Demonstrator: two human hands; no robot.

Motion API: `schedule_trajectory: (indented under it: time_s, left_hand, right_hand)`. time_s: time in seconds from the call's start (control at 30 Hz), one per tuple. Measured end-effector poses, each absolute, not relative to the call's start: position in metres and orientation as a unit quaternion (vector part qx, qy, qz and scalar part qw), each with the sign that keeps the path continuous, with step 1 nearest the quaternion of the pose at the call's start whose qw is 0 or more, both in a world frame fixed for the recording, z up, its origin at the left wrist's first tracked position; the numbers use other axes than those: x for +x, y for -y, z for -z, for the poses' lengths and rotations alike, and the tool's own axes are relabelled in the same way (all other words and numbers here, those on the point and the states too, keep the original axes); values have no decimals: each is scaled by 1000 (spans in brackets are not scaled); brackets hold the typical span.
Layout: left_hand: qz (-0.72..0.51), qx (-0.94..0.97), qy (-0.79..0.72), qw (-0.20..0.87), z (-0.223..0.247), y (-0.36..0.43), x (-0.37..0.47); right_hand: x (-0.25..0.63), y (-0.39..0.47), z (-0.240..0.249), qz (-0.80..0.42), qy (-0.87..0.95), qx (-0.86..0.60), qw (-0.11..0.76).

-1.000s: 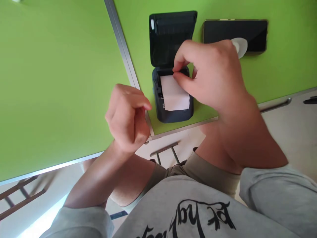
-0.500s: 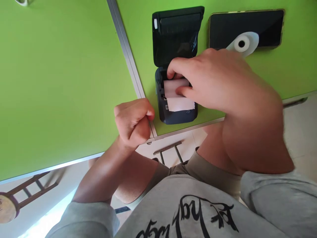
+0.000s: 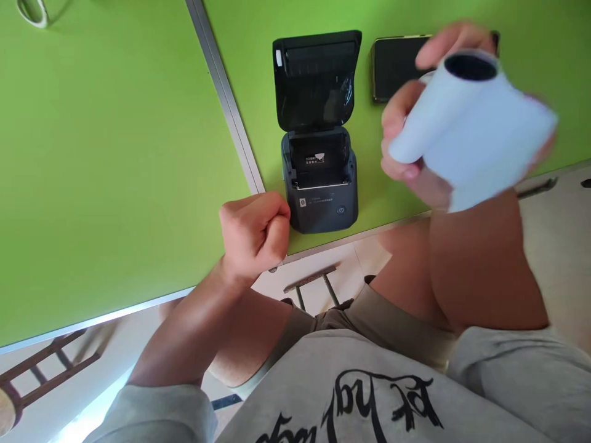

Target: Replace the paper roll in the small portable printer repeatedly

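A dark label printer [image 3: 323, 212] stands on the green table with its lid [image 3: 316, 86] raised; a small printed label shows inside its bare paper compartment. My right hand [image 3: 401, 117] holds a white paper roll [image 3: 429, 111] to the right of the printer, above the table. The roll's dark core faces up and away, and a loose flap of paper hangs to the right, covering part of the palm. Closed in a fist, my left hand [image 3: 256, 231] rests at the table edge against or right beside the printer's left side.
Behind my right hand lies a dark phone [image 3: 397, 67], partly covered. A metal strip [image 3: 226, 98] divides the green tabletop [image 3: 115, 154]. A white ring-shaped item [image 3: 34, 18] is at the far left. Wooden stools [image 3: 50, 363] show below the table edge.
My right hand has lifted the paper roll out of the printer and moved it right, toward the camera. My left hand stays in a fist. The view has shifted slightly.
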State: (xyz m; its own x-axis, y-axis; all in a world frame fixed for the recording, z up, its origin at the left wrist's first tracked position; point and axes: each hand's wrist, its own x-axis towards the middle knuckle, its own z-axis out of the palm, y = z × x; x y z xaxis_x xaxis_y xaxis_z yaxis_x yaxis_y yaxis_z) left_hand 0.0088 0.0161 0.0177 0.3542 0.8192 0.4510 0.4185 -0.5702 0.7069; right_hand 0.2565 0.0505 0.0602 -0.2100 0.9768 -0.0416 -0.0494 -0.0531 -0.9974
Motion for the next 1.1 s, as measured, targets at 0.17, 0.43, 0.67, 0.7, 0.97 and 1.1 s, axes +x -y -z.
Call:
schedule_trajectory:
  time_s: [0.17, 0.43, 0.67, 0.7, 0.97, 1.1]
  left_hand:
    - [-392, 799, -387, 240, -19, -15, 15]
    - [-403, 803, -373, 232, -16, -18, 17]
    - [-400, 802, -374, 239, -17, -15, 16]
    - [-401, 802, -374, 239, -17, -15, 16]
    - [-401, 803, -372, 237, -17, -14, 15]
    - [-399, 802, -373, 243, -17, -14, 15]
  right_hand:
    - [265, -25, -18, -412, 610, -514, 441]
    - [260, -23, -10, -171, 698, -621, 313]
    - [256, -25, -15, -109, 706, -663, 224]
    - [255, -24, -15, -122, 705, -662, 222]
    - [279, -29, -13, -26, 703, -529, 475]
    - [304, -49, 3, 51, 679, -549, 485]
